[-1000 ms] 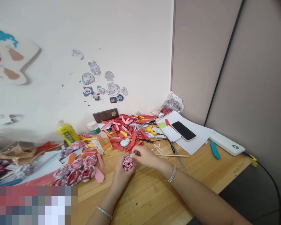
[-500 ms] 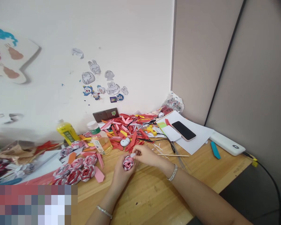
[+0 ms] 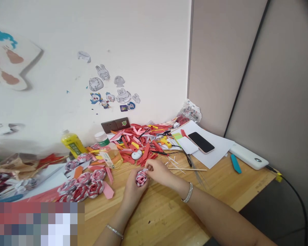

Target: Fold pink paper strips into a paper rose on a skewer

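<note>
My left hand [image 3: 132,190] cups a small rolled paper rose [image 3: 141,178], pink, red and white, just above the wooden table [image 3: 166,212]. My right hand [image 3: 159,171] pinches the rose's top edge, where a white paper tip sticks out. Both hands are closed around the rose. Several finished paper roses [image 3: 84,182] lie in a cluster to the left of my hands. A heap of red, pink and yellow paper strips [image 3: 141,140] lies behind them by the wall.
A yellow bottle [image 3: 72,143] and a clear bottle [image 3: 108,152] stand at the left rear. A phone [image 3: 201,142] lies on white sheets at the right, near a white power bank [image 3: 248,156] and a teal strip [image 3: 235,163]. A thin wooden stick [image 3: 187,169] lies nearby.
My hands and the rose stay almost in place; the fingers of my right hand shift slightly on the rose's top. The view tilts slightly.
</note>
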